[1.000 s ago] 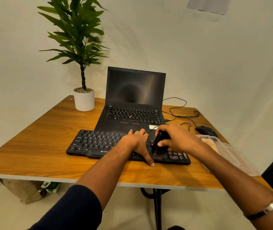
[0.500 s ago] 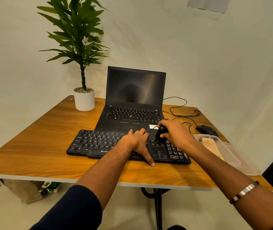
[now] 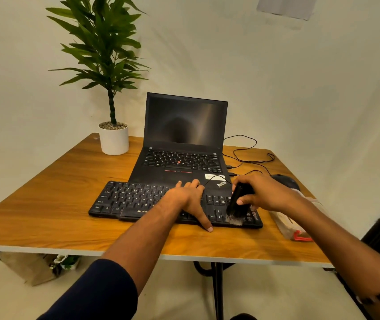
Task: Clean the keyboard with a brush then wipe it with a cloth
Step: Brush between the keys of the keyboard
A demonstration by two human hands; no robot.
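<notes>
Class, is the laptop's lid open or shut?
Open: the laptop shows its dark screen upright, with its own keys exposed behind the keyboard.

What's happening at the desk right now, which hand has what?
A person is brushing an external keyboard that lies in front of an open laptop. The right hand grips a dark brush, its bristles down on the keys at the keyboard's right end. The left hand lies flat on the middle of the keyboard, thumb reaching onto the table. A mouse sits behind the right hand. No cloth is in use yet.
</notes>
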